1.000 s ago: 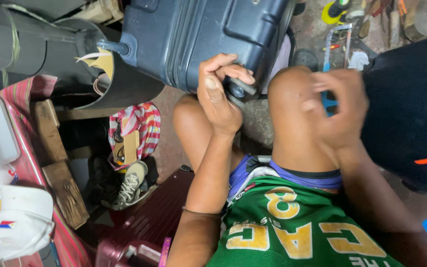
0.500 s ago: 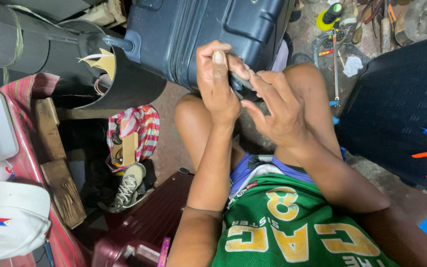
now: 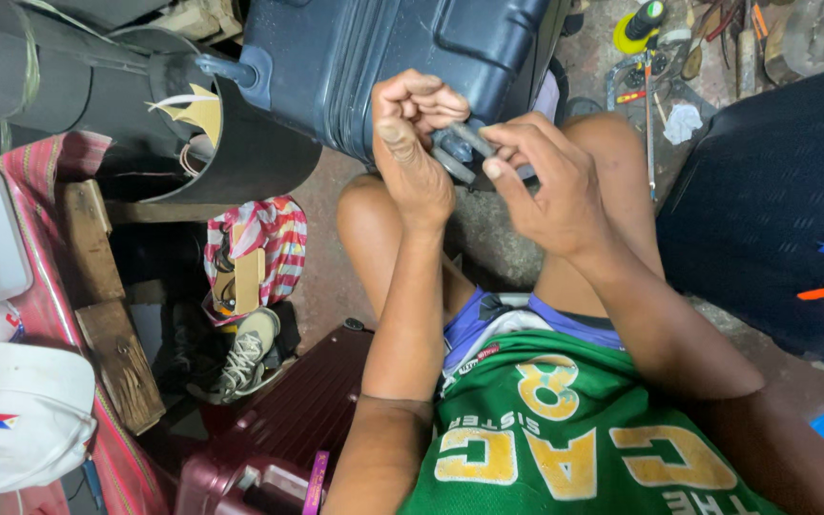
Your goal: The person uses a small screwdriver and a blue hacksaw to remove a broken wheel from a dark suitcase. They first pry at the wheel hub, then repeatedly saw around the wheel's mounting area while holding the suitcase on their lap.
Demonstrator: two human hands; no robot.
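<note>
Since the earlier frame, the right hand (image 3: 550, 186) has closed in from the knee to meet the left hand (image 3: 417, 143) at the suitcase wheel (image 3: 457, 153); the left hand has stayed at the wheel throughout. Left hand: fingers curled together over the wheel's upper side, thumb extended downward along it. Right hand: thumb and forefinger pinched on the grey wheel part from the right, remaining fingers loosely bent. Wheel: at the lower corner of the dark blue suitcase (image 3: 383, 57), which stands tilted above the person's bare knees. Left of the suitcase, a dark round drum (image 3: 240, 143) lies on its side. Below it, a striped bag (image 3: 269, 238) and a sneaker (image 3: 245, 348) rest on the floor. A maroon suitcase (image 3: 288, 420) lies beside the left forearm. Upper right, hand tools (image 3: 660, 48) are scattered on the concrete floor.
</note>
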